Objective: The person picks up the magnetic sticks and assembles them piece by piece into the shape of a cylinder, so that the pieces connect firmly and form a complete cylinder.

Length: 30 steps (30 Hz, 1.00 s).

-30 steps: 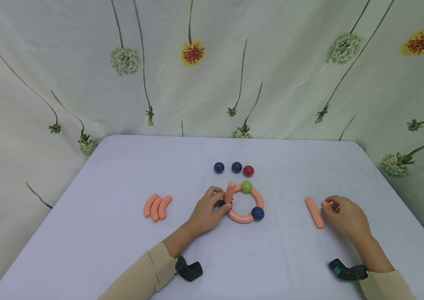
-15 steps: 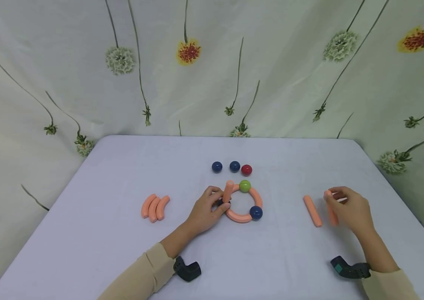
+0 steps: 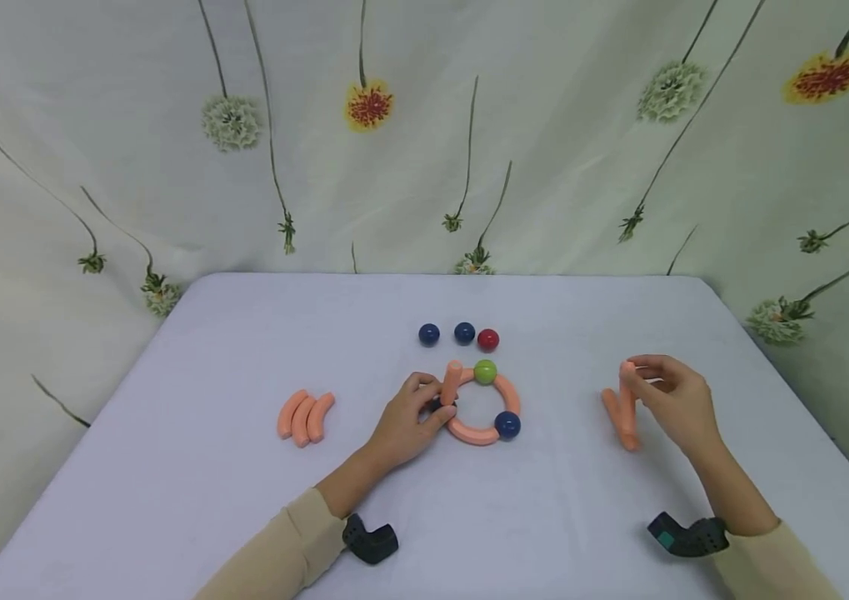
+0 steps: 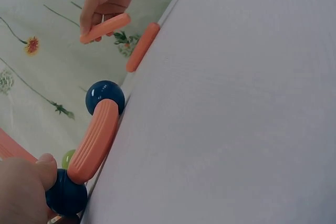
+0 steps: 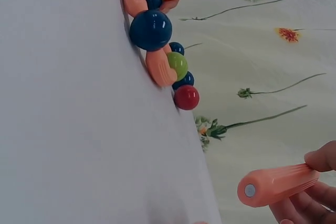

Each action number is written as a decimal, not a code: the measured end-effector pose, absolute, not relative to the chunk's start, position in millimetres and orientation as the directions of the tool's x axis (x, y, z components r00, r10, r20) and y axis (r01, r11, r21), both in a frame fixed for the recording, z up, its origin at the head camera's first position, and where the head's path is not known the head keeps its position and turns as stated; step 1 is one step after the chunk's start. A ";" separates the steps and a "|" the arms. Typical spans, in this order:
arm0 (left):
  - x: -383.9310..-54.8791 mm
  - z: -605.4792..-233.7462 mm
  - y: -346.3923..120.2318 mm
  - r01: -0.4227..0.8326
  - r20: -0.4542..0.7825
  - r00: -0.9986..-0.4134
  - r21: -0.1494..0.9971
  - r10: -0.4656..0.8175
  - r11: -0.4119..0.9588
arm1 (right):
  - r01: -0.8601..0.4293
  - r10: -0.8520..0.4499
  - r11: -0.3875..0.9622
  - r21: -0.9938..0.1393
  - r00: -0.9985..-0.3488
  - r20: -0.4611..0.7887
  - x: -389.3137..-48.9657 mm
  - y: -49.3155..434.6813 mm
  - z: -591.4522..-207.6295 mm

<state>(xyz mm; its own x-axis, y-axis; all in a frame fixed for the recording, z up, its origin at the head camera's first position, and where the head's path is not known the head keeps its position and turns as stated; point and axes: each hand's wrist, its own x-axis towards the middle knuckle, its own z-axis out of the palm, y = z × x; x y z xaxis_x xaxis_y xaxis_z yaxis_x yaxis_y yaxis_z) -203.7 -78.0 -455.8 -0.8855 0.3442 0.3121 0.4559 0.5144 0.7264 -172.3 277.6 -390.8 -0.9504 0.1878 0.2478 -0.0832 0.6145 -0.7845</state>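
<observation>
My left hand [image 3: 403, 427] holds a blue ball [image 4: 67, 195] at the left side of a ring on the table. Curved orange rods [image 3: 472, 436], a green ball [image 3: 485, 372] and another blue ball [image 3: 507, 425] form the rest of that ring. From the held ball a straight orange rod [image 3: 451, 383] stands up, its foot partly hidden by fingers. Over on the right, my right hand [image 3: 675, 406] pinches a straight orange magnetic rod [image 5: 278, 184] by one end, off the table. A metal disc shows in its free end. Below and beside it lies a second straight rod [image 4: 143, 47].
Two loose blue balls [image 3: 429, 335] and a red ball [image 3: 487, 340] sit behind the ring. Several curved orange rods [image 3: 304, 418] lie side by side at the left. A flowered cloth [image 3: 566, 125] hangs behind the white table [image 3: 244, 517].
My right hand has picked up the straight rod from the table and carried it up and to the left, over the other rod. The left hand stays at the ring.
</observation>
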 end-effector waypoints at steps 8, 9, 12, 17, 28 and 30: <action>-201.5 -455.8 -83.0 0.445 0.301 -0.891 0.728 0.341 0.522 | -0.152 0.072 0.528 -0.836 -0.972 0.222 -180.3 250.1 -385.6; -201.3 -456.0 -83.2 0.445 0.301 -0.891 0.729 0.341 0.519 | -0.157 0.060 0.518 -0.841 -0.974 0.219 -180.7 246.8 -385.2; -201.3 -457.1 -82.9 0.450 0.305 -0.887 0.734 0.347 0.508 | -0.173 0.029 0.460 -0.871 -0.977 0.209 -181.9 237.1 -384.2; -202.3 -459.4 -82.3 0.463 0.314 -0.881 0.729 0.355 0.504 | -0.194 -0.008 0.406 -0.893 -0.978 0.209 -182.6 218.6 -379.3; -203.2 -456.0 -81.7 0.472 0.320 -0.876 0.723 0.360 0.505 | -0.291 -0.098 0.375 -0.880 -0.957 0.275 -187.4 186.3 -375.2; -203.0 -455.0 -81.7 0.470 0.319 -0.877 0.724 0.360 0.504 | -0.308 -0.122 0.370 -0.876 -0.951 0.282 -186.9 182.5 -375.3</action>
<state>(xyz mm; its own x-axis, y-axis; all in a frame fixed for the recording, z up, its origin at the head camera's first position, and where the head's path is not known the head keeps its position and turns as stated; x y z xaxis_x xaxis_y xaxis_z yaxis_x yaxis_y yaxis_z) -203.0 -81.7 -455.0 -0.8768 0.3603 0.3186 0.4703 0.5042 0.7243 -186.9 182.5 -375.3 -0.9515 -0.1224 0.2824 -0.3077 0.3705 -0.8764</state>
